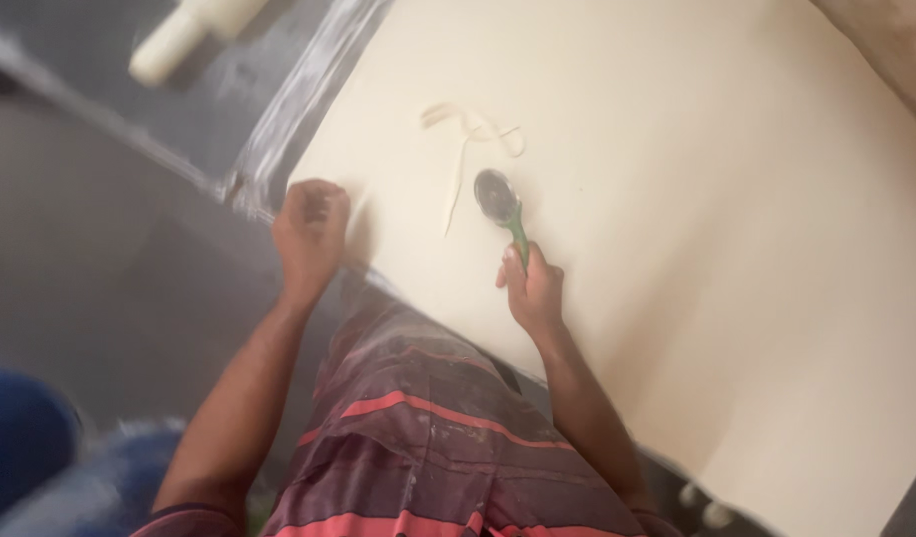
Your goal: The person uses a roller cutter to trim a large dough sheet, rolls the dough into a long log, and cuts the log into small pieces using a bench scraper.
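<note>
A large pale cream sheet of rolled dough (676, 199) covers the work table. My right hand (530, 288) grips the green handle of a round wheel cutter (498, 199), whose blade rests on the dough. My left hand (311, 234) is closed at the near left edge of the dough sheet, pinching or pressing it. Thin cut strips of dough (468, 134) lie curled just beyond the cutter's wheel.
A pale rolling pin (184, 35) lies on the floured metal table surface (279, 89) at the upper left. The grey floor (80, 259) is to the left. A blue object (25, 438) sits at the lower left. My striped shirt fills the bottom centre.
</note>
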